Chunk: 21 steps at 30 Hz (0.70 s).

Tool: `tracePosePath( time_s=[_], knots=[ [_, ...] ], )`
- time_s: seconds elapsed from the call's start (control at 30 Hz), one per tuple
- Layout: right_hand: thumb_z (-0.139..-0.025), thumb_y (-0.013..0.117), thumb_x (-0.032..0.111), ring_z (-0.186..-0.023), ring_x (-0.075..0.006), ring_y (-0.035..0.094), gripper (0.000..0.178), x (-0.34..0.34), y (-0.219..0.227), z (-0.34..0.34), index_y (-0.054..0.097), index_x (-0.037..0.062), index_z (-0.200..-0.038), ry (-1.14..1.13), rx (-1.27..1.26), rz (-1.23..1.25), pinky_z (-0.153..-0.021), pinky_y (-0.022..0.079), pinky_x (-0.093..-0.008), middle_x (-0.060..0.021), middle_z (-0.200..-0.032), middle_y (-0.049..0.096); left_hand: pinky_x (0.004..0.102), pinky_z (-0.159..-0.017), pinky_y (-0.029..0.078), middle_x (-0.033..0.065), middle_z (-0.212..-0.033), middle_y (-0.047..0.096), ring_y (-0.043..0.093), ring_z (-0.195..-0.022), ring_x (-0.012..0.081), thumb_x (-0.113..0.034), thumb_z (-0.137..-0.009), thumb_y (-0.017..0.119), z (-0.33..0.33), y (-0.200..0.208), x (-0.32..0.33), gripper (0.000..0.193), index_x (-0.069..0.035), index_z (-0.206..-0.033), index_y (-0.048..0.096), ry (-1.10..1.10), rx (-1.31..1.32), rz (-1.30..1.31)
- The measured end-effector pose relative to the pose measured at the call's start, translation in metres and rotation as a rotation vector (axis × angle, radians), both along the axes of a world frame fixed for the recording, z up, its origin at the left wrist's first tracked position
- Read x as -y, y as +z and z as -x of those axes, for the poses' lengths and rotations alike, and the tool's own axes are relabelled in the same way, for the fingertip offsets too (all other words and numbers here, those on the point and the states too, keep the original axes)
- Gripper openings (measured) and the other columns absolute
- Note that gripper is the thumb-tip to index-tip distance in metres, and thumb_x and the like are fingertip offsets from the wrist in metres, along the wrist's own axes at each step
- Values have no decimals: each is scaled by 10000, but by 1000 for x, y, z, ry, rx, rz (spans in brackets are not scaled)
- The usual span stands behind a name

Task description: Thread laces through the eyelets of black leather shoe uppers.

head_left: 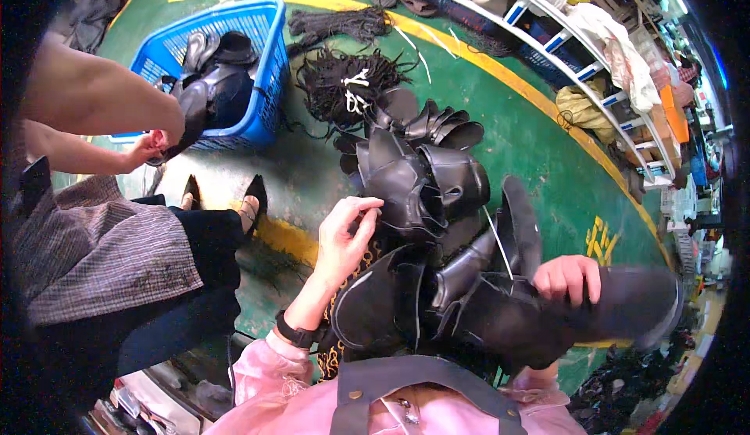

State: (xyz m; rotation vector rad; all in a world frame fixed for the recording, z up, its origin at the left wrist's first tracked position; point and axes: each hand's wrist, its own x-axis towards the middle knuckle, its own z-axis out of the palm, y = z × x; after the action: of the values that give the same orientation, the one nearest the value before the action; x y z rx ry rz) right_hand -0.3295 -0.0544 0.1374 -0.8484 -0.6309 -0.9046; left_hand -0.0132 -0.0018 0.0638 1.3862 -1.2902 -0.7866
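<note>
My right hand (569, 279) is closed over a black leather shoe upper (625, 300), its fingers folded over the top edge and the thumb hidden. That upper stretches out to the right, slightly blurred. My left hand (348, 232) is bent, thumb and forefinger close together beside a bundle of black leather uppers (398, 181); whatever lies between the fingertips is too small to make out. More black uppers (383, 290) lie across my lap in front of my apron (422, 368). A thin white strip (498, 241) runs between the pieces.
At left, another person's hand (144, 150) holds a black piece beside a blue basket (269, 68) of similar pieces. Bundles of black laces (336, 83) lie on the green floor (539, 146). A white rack (539, 5) with cloth and bins curves along the upper right.
</note>
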Motion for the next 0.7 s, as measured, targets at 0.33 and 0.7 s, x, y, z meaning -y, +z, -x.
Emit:
tracePosePath(
  time_s=[0.33, 0.7],
  knots=[
    [-951, 513, 393, -384, -177, 425, 520, -62, 49, 68, 651, -88, -810, -9, -268, 223, -392, 270, -334, -100, -536, 547, 418, -995, 393, 99, -1218, 581, 498, -1176, 301, -122, -760, 677, 46, 59, -2, 404, -71, -1151, 589, -413, 617, 323],
    [-881, 217, 723, -335, -181, 356, 920, -112, 49, 104, 669, -77, -820, -217, -577, 164, -369, 243, -349, -31, -458, 480, 474, -882, 489, 241, -1326, 430, 561, -1078, 423, -554, -761, 674, 91, 84, 19, 807, -127, -1376, 373, -76, 868, 37]
  ],
)
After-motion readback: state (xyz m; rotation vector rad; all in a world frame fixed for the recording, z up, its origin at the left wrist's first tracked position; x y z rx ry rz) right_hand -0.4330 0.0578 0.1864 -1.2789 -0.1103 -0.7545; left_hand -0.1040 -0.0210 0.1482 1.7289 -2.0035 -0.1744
